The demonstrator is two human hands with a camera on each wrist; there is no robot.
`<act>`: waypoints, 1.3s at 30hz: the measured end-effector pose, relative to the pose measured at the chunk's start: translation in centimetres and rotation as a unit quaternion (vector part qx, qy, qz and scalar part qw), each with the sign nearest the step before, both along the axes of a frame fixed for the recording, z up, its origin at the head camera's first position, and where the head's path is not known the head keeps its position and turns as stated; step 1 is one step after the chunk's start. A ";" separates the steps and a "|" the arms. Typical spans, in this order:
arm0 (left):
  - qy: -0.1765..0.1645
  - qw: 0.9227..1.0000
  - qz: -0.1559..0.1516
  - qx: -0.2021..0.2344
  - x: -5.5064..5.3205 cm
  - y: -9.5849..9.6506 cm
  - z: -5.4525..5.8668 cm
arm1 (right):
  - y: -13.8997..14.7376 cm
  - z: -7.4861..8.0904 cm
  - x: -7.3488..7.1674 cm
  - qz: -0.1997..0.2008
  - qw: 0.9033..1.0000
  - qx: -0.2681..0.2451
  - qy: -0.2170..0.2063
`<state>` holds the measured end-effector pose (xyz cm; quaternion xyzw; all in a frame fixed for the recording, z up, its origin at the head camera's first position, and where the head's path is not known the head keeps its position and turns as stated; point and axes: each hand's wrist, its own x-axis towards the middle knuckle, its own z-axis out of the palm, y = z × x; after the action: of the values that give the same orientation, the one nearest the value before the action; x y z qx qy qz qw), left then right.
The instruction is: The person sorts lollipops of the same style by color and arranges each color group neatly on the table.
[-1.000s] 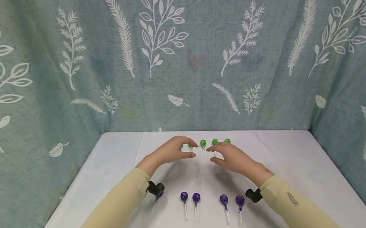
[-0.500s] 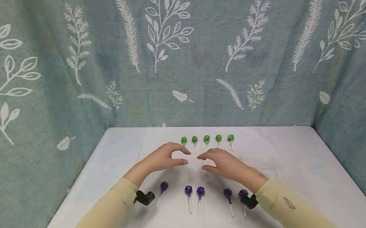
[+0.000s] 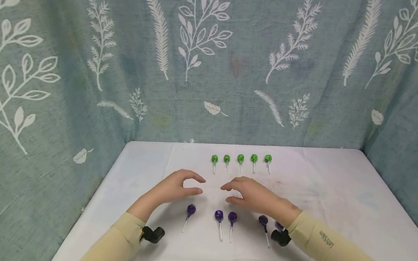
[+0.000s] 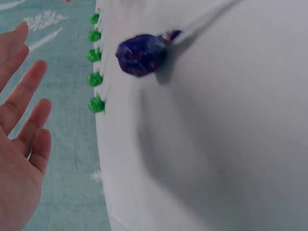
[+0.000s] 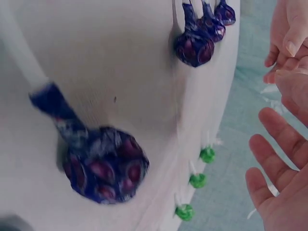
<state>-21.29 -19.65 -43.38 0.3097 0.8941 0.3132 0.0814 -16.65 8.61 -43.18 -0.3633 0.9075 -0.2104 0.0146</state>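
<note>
My left hand [image 3: 171, 188] hovers over the white table with loosely curved fingers and holds nothing. A purple-wrapped lollipop [image 3: 191, 210] lies just below it in the head view. To its right, my right hand [image 3: 255, 195] is also held in the air, empty, its fingers relaxed and apart from the thumb. Nearest to it are a purple lollipop [image 3: 263, 220] and another one [image 3: 279, 225] partly hidden by the right wrist camera. Two more purple lollipops, one at the left [image 3: 218, 215] and one beside it [image 3: 232, 217], lie between the hands.
Several green lollipops [image 3: 240, 158] lie in a row toward the far edge of the white table [image 3: 327, 186], sticks pointing toward me. A grey-green curtain [image 3: 226, 81] with white leaf prints encloses the back and sides. Each wrist carries a small black camera [image 3: 153, 234].
Both hands have drawn back from the green row toward me and to the left, the gap between them slightly wider. All the green lollipops now show. The head view has shifted a little.
</note>
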 end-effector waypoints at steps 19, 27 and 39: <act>-0.072 0.997 -0.031 -0.008 1.2 -4.4 -3.4 | -2.9 -2.8 1.3 0.040 0.997 0.069 -0.006; -0.035 0.997 -0.070 -0.024 1.2 -4.0 -4.2 | -3.2 -3.1 1.4 0.063 0.995 0.073 0.029; -0.004 0.996 -0.080 -0.036 1.3 -3.3 -4.8 | -3.2 -3.6 1.2 0.066 0.994 0.071 0.058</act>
<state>-19.95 -22.90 -48.18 0.3763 0.8767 0.2744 0.1206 -15.44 5.36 -46.79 -0.4319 0.8935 -0.1228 0.0014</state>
